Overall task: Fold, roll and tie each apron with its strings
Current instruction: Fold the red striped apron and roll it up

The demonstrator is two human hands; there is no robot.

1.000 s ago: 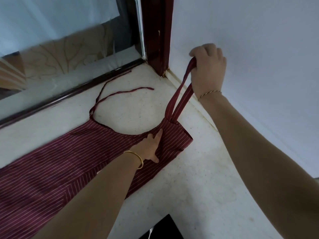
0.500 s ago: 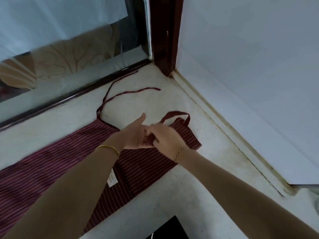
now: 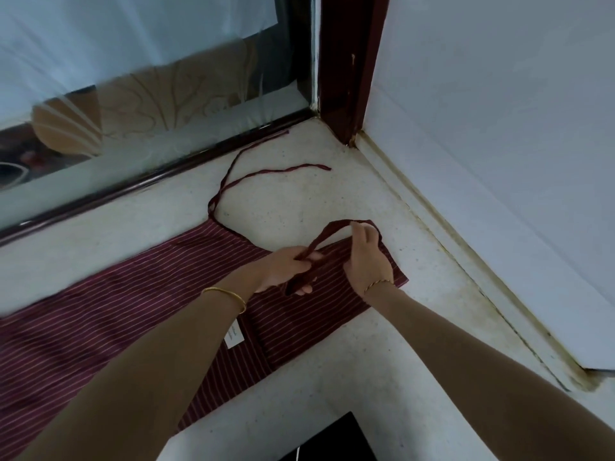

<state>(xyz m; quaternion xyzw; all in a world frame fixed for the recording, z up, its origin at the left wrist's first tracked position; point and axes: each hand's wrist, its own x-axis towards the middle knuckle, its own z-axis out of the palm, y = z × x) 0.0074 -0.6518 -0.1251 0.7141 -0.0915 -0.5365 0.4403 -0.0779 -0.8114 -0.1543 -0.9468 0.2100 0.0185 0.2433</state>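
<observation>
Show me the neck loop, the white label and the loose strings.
neck loop [image 3: 325,235], head view, on the raised strap.
white label [image 3: 234,337], head view, its middle.
loose strings [image 3: 299,167], head view, nearer string.

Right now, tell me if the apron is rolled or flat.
Flat, unrolled: the apron spreads over the floor; left hand and right hand hold its loop.

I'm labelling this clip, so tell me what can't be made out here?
In the head view:
Apron: cut by the left edge, partly under the left arm.
Tag: print too small, arm covers part.
Loop: its run inside the left hand hidden by fingers.
Dark thing: cut by the bottom edge.
</observation>
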